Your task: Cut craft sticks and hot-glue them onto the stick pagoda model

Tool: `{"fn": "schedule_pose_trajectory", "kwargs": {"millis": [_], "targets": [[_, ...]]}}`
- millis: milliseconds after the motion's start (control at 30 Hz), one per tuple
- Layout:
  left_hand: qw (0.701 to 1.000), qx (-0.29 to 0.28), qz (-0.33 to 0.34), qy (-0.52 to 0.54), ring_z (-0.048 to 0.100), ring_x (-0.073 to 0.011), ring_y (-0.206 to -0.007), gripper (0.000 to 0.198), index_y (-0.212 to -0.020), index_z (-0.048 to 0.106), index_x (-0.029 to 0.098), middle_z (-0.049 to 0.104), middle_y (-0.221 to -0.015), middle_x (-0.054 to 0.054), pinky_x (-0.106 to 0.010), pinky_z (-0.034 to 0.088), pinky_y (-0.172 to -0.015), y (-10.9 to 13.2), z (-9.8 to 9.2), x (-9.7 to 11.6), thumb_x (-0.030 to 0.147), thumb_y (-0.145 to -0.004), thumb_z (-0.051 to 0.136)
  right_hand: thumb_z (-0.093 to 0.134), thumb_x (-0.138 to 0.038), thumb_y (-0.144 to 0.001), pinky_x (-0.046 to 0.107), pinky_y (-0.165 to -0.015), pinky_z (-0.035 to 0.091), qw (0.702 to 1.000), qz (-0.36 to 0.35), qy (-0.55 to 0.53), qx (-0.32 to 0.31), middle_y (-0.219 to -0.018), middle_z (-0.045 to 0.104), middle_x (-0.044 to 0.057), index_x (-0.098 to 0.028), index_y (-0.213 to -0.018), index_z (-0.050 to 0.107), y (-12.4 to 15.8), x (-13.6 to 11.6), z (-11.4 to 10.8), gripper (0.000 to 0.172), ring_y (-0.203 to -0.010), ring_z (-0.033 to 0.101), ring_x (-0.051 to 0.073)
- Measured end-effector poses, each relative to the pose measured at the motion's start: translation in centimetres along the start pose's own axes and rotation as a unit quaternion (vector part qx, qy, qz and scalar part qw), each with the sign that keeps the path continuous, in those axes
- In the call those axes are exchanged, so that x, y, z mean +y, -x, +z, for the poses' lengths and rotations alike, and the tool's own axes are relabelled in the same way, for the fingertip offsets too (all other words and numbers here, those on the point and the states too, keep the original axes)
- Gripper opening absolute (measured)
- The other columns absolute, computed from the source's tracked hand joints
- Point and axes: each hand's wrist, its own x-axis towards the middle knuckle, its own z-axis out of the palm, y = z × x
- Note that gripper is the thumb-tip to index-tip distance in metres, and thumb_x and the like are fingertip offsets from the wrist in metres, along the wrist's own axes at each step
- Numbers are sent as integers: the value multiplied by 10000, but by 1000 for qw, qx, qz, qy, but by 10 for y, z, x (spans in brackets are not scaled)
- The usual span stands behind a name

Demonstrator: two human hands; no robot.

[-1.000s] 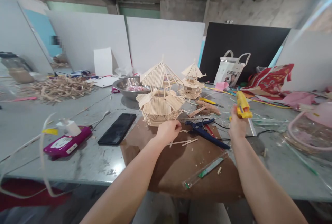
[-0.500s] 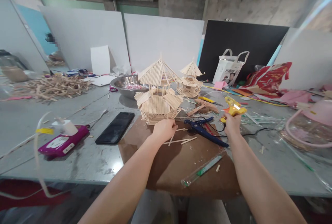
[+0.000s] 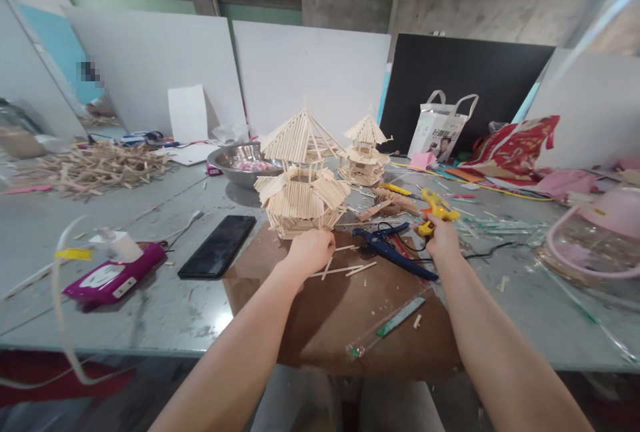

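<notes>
- your left hand is curled up, can't tell if it's pinching anything
- stick pagoda sits just past those fingers
- your right hand is wrapped round the yellow glue gun
- blue cutters lie between both hands, black phone left of your left fingers

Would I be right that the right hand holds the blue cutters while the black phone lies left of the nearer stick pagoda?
Not quite: the head view shows the right hand holding a yellow glue gun, not the blue cutters; the black phone lies left of the nearer stick pagoda.
</notes>
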Motion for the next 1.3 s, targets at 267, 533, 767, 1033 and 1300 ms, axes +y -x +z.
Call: {"fn": "schedule_pose_trajectory", "kwargs": {"millis": [267, 533, 767, 1033, 1300], "targets": [[990, -114, 69, -41, 547, -189, -641, 150, -665, 606, 220, 617, -682, -45, -276, 374, -571, 9, -10, -5, 311, -563, 543, 524, -145, -599, 231, -411, 482, 998, 58, -3, -19, -488, 498, -59, -165, -638, 479, 6, -2, 4, 63, -393, 476, 58], [981, -170, 85, -51, 538, -161, -606, 92, -607, 600, 200, 627, -679, -51, -238, 331, -515, 12, -11, 2, 226, -573, 519, 511, -118, -587, 236, -396, 485, 997, 70, -6, -19, -499, 508, -55, -166, -653, 492, 8, -1, 5, 84, -401, 487, 67], [955, -129, 64, 258, 470, -78, -426, 142, -684, 476, 164, 552, -527, 12, -188, 324, -434, 14, -34, -22, 281, -714, 401, 503, -112, -599, 229, -374, 480, 997, 70, -9, -18, -488, 507, -55, -154, -647, 485, 10, 0, 6, 66, -388, 482, 64], [740, 231, 28, 632, 211, -10, -301, 220, -859, 466, 164, 265, -423, 101, -141, 142, -308, 4, -38, 2, 321, -705, 483, 525, -121, -586, 224, -386, 481, 997, 68, -6, -24, -501, 521, -49, -156, -642, 490, 9, 2, 4, 75, -398, 494, 67], [667, 225, -8, 710, 171, 0, -299, 199, -789, 542, 130, 229, -409, 93, -134, 128, -301, -7, -45, 2, 304, -728, 466, 544, -122, -599, 192, -389, 465, 997, 67, 8, -48, -532, 517, -46, -155, -751, 524, 4, 4, 3, 157, -418, 505, 61]]}}
